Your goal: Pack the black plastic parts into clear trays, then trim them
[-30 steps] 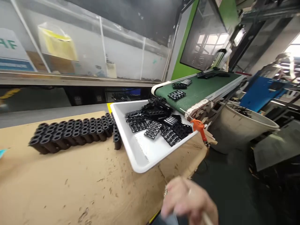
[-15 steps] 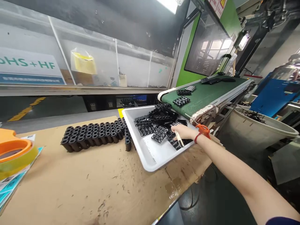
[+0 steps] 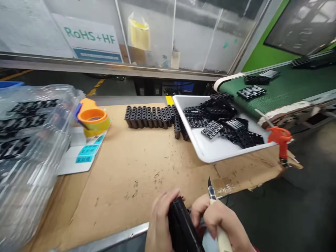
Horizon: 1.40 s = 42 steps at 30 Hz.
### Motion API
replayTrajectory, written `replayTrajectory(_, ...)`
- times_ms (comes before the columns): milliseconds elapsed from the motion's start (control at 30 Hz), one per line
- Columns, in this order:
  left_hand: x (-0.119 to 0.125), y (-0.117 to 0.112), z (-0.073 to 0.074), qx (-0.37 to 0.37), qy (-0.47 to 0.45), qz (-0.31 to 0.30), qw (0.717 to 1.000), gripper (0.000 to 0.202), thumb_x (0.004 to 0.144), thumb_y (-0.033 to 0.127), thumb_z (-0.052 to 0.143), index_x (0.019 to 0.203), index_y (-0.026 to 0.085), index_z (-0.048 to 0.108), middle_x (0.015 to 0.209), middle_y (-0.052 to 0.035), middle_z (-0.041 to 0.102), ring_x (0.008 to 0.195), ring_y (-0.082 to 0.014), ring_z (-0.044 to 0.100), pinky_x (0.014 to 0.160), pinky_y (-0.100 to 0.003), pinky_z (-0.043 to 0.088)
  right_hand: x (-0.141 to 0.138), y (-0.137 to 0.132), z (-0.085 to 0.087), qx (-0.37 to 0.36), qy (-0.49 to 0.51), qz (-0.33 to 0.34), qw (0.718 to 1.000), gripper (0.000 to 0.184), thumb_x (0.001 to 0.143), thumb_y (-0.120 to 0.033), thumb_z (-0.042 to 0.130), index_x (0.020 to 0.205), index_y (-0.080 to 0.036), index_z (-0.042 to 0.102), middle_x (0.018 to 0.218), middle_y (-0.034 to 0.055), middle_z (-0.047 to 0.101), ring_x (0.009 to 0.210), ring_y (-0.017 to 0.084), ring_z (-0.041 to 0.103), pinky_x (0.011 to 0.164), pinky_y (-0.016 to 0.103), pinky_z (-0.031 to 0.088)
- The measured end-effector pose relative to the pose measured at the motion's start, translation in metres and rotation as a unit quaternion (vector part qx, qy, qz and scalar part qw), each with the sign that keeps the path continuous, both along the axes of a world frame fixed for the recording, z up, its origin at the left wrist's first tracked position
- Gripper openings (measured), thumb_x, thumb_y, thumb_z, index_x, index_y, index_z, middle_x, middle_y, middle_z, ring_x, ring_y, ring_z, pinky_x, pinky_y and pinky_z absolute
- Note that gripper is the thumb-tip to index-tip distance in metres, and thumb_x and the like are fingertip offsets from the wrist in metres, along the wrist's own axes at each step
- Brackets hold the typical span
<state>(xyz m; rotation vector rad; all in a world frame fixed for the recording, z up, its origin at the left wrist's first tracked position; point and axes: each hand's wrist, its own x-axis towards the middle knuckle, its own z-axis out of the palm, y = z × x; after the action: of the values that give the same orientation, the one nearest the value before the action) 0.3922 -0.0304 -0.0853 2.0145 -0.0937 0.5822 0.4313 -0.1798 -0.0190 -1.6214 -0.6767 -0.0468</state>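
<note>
Close to me at the table's front edge, my left hand [image 3: 160, 224] is wrapped around a black plastic part [image 3: 182, 225], held tilted. My right hand [image 3: 223, 218] grips the cream handle of a craft knife [image 3: 211, 192], whose blade points up and away from me. The right fingertips come close to the black part; I cannot tell whether they touch it. Beyond my hands, a white tray [image 3: 198, 148] holds a heap of black moulded plastic parts [image 3: 212, 129]. Left of the tray, rows of black tubular pieces [image 3: 148, 117] stand upright on the cardboard [image 3: 126, 157].
A green conveyor belt [image 3: 283, 87] carrying black parts ends over the tray's back right. An orange-handled air gun [image 3: 280, 138] hangs at the tray's right corner. On the left are an orange tape dispenser [image 3: 93, 115] and stacked clear plastic trays [image 3: 34, 185] with black parts.
My right hand has come back from the white tray toward me, still with the knife. My left hand is now in view, holding a black part. The view has swung left.
</note>
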Motion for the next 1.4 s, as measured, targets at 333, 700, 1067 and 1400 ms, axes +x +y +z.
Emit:
replayTrajectory(333,-0.026,0.014,0.004,-0.112,0.064,-0.174,0.976,0.069,0.081,0.014,0.071,0.14,0.034,0.042,0.127,-0.005,0.064,0.113,-0.021,0.066,0.098,-0.032,0.053,0.002,0.012,-0.016,0.077,0.238,0.049,0.967,0.029,0.096,-0.02,0.066,0.081,-0.024,0.042,0.095,-0.0034,0.066,0.07,0.008,0.051,0.065,0.017,0.05)
replayTrajectory(700,-0.038,0.015,0.008,-0.146,0.173,-0.124,0.966,0.061,0.066,0.015,0.087,0.121,0.033,0.066,0.12,-0.0031,0.069,0.109,-0.0239,0.068,0.096,-0.03,0.053,-0.002,0.014,-0.01,0.048,0.218,0.029,0.974,0.037,0.083,-0.018,0.077,0.074,-0.023,0.041,0.074,-0.0066,0.054,0.062,0.008,0.048,0.058,0.017,0.044)
replayTrajectory(1067,-0.038,0.015,0.011,-0.749,0.282,-0.135,0.584,0.032,0.081,0.033,0.085,0.112,0.028,0.079,0.108,-0.0029,0.082,0.095,-0.0138,0.076,0.09,-0.021,0.057,0.001,0.002,-0.031,0.172,0.157,-0.092,0.968,0.046,0.106,-0.053,0.045,0.089,-0.027,0.078,0.073,-0.0039,0.068,0.072,0.01,0.064,0.103,0.021,0.049)
replayTrajectory(1400,-0.036,0.006,0.006,-0.746,0.375,-0.126,0.535,0.037,0.083,0.053,0.078,0.097,0.019,0.071,0.073,0.0034,0.069,0.046,-0.0041,0.059,0.048,-0.015,0.044,-0.011,0.011,-0.036,0.195,0.267,0.022,0.944,0.004,0.095,-0.03,0.07,0.092,-0.029,0.07,0.073,-0.0066,0.073,0.068,0.009,0.07,0.124,0.038,0.036)
